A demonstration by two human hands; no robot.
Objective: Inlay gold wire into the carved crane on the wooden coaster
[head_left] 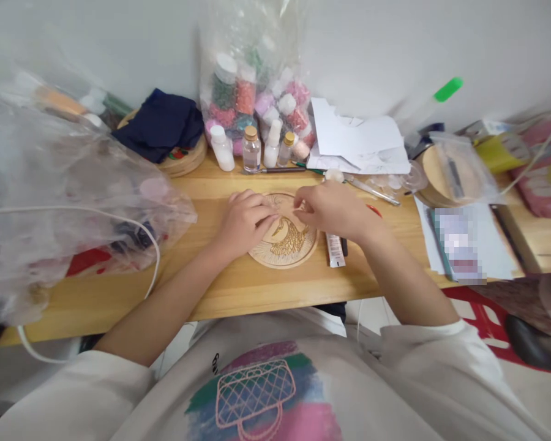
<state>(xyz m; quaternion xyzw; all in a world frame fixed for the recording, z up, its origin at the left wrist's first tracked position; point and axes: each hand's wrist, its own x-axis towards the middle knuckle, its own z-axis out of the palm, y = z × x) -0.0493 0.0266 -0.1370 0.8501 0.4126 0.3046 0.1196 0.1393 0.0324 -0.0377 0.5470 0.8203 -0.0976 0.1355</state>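
A round wooden disc point(282, 258) with a carved, gold-coloured bird on it lies flat on the table. My left hand point(245, 222) rests on its left edge, fingers stretched out and lying flat. Above the disc's upper right part, my right hand point(328, 207) is bent down with thumb and fingertips drawn together. Whatever those fingers may pinch is too small or hidden to make out. Just below my right hand lies a white tube point(335, 252), partly covered by it, beside something dark. A bit of red point(374, 211) shows by my right wrist.
Small bottles point(251, 150) stand behind the disc, before a clear bag of coloured jars point(257, 79). Pens point(371, 190) and papers point(356, 144) lie at the back right. A plastic bag point(96, 202) and white cable point(73, 210) fill the left. A phone-like object point(459, 242) lies right.
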